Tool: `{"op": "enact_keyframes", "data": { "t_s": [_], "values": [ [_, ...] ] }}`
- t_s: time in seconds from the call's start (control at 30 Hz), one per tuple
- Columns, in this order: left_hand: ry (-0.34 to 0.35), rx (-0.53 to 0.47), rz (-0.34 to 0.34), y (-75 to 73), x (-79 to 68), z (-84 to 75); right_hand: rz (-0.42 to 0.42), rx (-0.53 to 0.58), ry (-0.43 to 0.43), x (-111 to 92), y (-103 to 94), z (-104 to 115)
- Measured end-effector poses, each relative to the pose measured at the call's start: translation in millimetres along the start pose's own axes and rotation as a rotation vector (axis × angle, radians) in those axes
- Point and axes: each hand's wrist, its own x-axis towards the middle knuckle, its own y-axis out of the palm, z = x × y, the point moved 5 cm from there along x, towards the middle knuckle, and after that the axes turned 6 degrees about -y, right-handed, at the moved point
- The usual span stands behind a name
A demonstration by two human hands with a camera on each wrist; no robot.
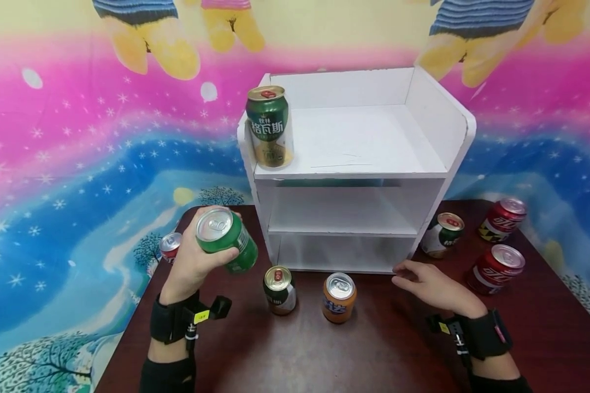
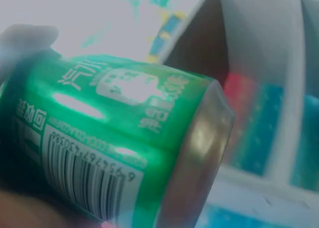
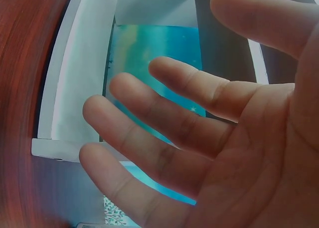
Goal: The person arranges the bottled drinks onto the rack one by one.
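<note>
My left hand grips a green soda can, raised and tilted at the left of the white shelf. In the left wrist view, the barcode side and silver bottom of this soda can face the camera. My right hand holds nothing; its fingers are extended and spread in the right wrist view, near the shelf's lower right corner. Between the hands, a dark-and-white can and an orange can stand upright on the table. A tall green-and-gold can stands on the shelf's top level, far left.
Right of the shelf are a green-and-white can and two red cans, one farther back and one nearer. Another red can is partly hidden behind my left hand. The dark wooden table meets a patterned backdrop.
</note>
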Motion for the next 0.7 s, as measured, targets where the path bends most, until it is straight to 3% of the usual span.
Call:
{"op": "enact_keyframes", "data": {
  "t_s": [0.27,0.7],
  "values": [
    [-0.042,0.031,0.038,28.8,29.5,-39.1,-0.008,0.004,-0.001,-2,-2.8,-2],
    [-0.039,0.044,0.105,98.5,86.1,-85.1,0.006,-0.009,0.025,-3,-3.7,-3]
  ]
}}
